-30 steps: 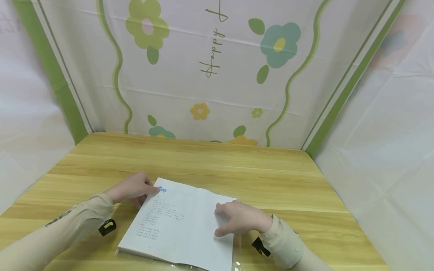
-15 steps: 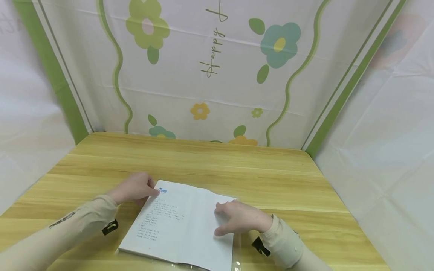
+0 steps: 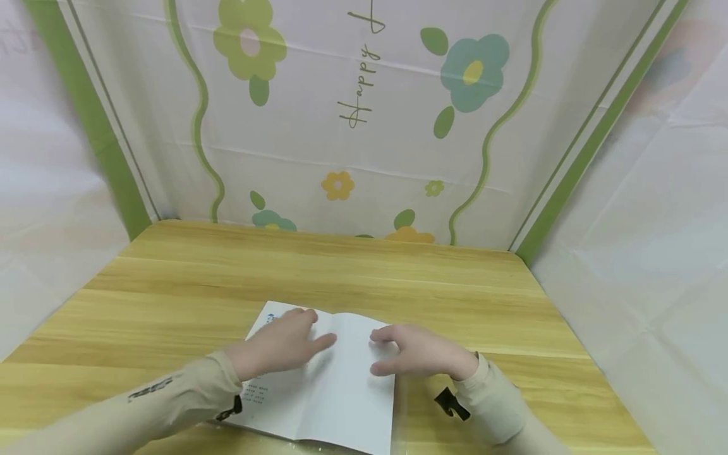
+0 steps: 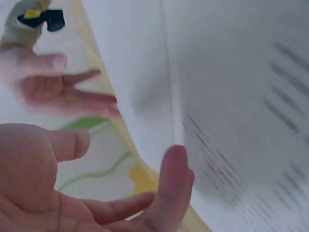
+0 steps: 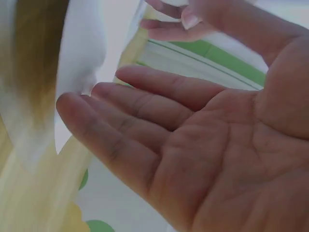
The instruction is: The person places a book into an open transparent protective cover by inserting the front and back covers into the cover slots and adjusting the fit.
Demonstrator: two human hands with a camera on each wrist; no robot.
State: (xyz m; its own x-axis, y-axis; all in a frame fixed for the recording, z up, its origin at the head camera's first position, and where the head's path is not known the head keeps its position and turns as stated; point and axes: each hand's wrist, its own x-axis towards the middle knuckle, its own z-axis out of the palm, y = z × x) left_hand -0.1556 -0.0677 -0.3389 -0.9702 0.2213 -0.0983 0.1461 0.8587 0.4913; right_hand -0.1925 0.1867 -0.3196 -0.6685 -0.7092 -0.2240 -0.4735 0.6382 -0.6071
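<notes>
An open book (image 3: 352, 392) lies on the wooden table, with printed lines on its left page and a blank right page. My left hand (image 3: 281, 344) is over the left page near the spine, its fingers and thumb spread and nothing held. Part of the print is hidden under that hand and its sleeve. My right hand (image 3: 421, 351) is at the right page's outer edge, fingers extended and thumb apart. In the right wrist view the fingertips (image 5: 72, 106) overlap the page edge (image 5: 79, 53). The left wrist view shows the book's spine fold (image 4: 171, 82) beyond the left fingers.
The wooden table (image 3: 455, 284) extends beyond the book on its far side and both flanks. A white cloth backdrop (image 3: 307, 139) with printed flowers rises behind it, and similar cloth hangs left and right. A clear plastic edge (image 3: 400, 417) shows beside the book.
My left hand has left the book's upper left edge and moved right over the left page toward the spine. The right hand has shifted slightly right.
</notes>
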